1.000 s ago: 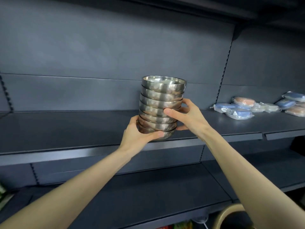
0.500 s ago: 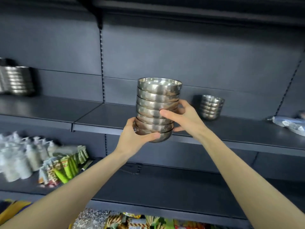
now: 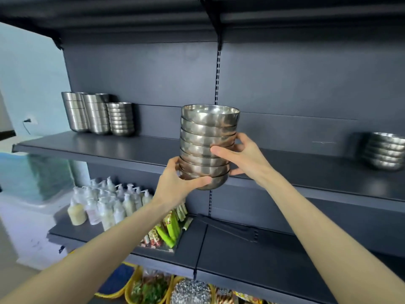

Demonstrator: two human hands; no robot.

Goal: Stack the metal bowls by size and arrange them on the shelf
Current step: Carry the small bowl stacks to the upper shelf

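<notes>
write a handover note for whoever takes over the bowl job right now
Left hand grips the bottom of the tall stack of shiny metal bowls; right hand grips its side.
The stack is in the air before the dark grey shelf.
Done: three metal stacks stand at the shelf's left end, one short stack at the right.
Left: set the held stack on the shelf.

1. Pump bottles [image 3: 109,200], white and clear, clustered at left end of lower shelf [image 3: 241,255].
2. Green packets [image 3: 172,229] just right of the bottles, leaning.
3. Black brackets [image 3: 230,229] lying flat, mid-shelf.
4. Yellow baskets [image 3: 131,284] below; contents blurred.
5. Wall socket [image 3: 29,121] far left, cable plugged in.
</notes>
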